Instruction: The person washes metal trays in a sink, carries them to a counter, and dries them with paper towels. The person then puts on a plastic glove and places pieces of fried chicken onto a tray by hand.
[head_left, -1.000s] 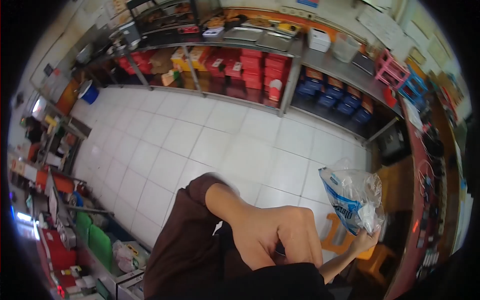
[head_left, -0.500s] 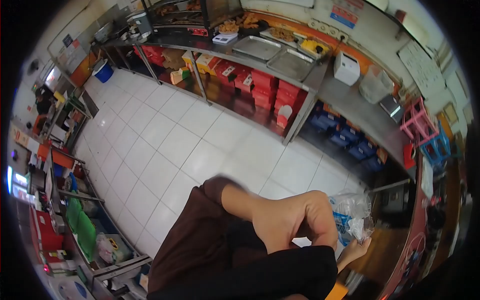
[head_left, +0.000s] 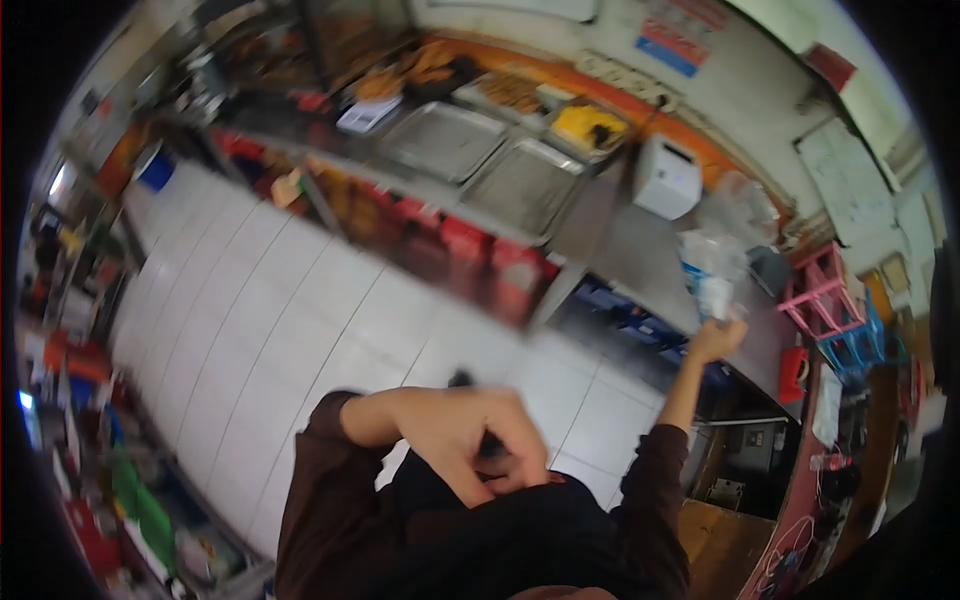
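Observation:
My right hand [head_left: 718, 340] is stretched out to the right over the metal counter. It is closed around the lower end of a clear plastic bag [head_left: 712, 265] with blue print. The bag stands up from my fingers, in front of a larger clear plastic bag or tub [head_left: 740, 205]. Close to my body, my left hand [head_left: 465, 440] has its fingers curled against the edge of a black cloth [head_left: 500, 535]. The fingertips are partly hidden there, and what they hold cannot be made out.
A white box-shaped device [head_left: 668, 178] stands on the counter, with metal trays [head_left: 445, 142] farther left. Fried food and a yellow-filled tray [head_left: 590, 127] are behind them. Pink stools [head_left: 822, 290] stand to the right. Red boxes [head_left: 465, 240] fill the shelf below.
My right hand has moved up and forward with the plastic bag, from low at the right to over the counter. My left hand has shifted left in view. The view has turned.

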